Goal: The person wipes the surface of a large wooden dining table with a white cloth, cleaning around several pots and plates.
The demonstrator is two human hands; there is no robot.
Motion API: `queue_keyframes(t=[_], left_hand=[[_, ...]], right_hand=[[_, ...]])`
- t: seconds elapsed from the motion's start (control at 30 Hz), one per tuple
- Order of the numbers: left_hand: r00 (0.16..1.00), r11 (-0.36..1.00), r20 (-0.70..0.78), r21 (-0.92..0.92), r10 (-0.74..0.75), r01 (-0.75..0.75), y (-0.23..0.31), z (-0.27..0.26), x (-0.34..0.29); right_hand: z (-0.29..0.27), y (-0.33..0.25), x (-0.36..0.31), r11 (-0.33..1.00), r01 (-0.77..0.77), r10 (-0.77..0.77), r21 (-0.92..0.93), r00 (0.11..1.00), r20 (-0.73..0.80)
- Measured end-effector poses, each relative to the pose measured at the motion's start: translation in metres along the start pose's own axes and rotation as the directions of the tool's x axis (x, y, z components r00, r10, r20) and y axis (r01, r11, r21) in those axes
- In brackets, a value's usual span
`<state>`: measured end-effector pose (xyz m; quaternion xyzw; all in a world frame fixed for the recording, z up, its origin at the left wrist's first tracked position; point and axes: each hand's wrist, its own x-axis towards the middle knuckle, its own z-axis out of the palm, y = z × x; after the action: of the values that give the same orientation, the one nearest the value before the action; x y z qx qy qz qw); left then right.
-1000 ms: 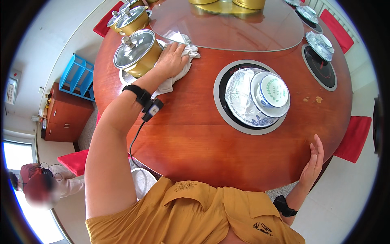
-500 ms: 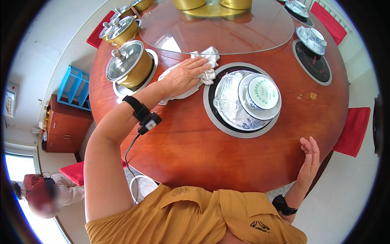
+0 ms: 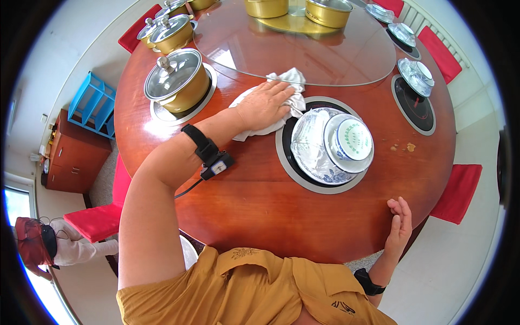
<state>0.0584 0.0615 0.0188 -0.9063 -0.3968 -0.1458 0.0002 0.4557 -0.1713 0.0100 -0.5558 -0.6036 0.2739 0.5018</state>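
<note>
My left hand lies flat with fingers stretched out on a crumpled white cloth, pressing it to the brown round table. The cloth lies by the edge of the glass turntable and touches the rim of the nearest hotplate. On that hotplate rests a plastic-wrapped stack of blue-and-white dishes, upside down. My right hand is held near the table's front right edge, fingers loosely bent, holding nothing. A gold pot with a glass lid stands left of my left hand.
More gold pots stand at the far left, others on the turntable. Wrapped dishes sit by a hotplate at right. Yellowish crumbs lie nearby. Red chairs ring the table; a person is at left.
My left hand and the cloth have slid a little to the right, toward the hotplate. My right hand has dropped slightly, its fingers more bent. The whole view has shifted a little.
</note>
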Motion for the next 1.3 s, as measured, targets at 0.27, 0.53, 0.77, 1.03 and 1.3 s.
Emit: queue_keyframes(t=[0.27,0.53,0.77,1.03,1.3], left_hand=[[0.903,0.890,-0.057,0.153,-0.427,0.430,-0.039,-0.002,-0.039],[0.859,0.847,-0.105,0.144,-0.501,0.512,-0.062,-0.015,-0.049],[0.849,0.816,-0.178,0.237,-0.497,0.527,-0.056,-0.006,-0.050],[0.876,0.846,-0.117,0.224,-0.469,0.483,-0.022,-0.018,-0.082],[0.866,0.855,0.008,0.162,-0.500,0.492,0.014,-0.053,-0.172]], right_hand=[[0.002,-0.004,0.000,0.998,0.037,-0.037,-0.047,0.999,0.003],[0.001,-0.001,-0.001,0.999,0.042,-0.042,-0.031,0.999,0.015],[0.002,0.000,-0.002,0.999,0.046,-0.046,-0.019,0.999,0.005],[0.002,-0.002,-0.001,0.999,0.040,-0.041,-0.028,0.999,-0.015],[0.002,-0.005,-0.002,0.998,0.036,-0.036,-0.046,0.999,0.003]])
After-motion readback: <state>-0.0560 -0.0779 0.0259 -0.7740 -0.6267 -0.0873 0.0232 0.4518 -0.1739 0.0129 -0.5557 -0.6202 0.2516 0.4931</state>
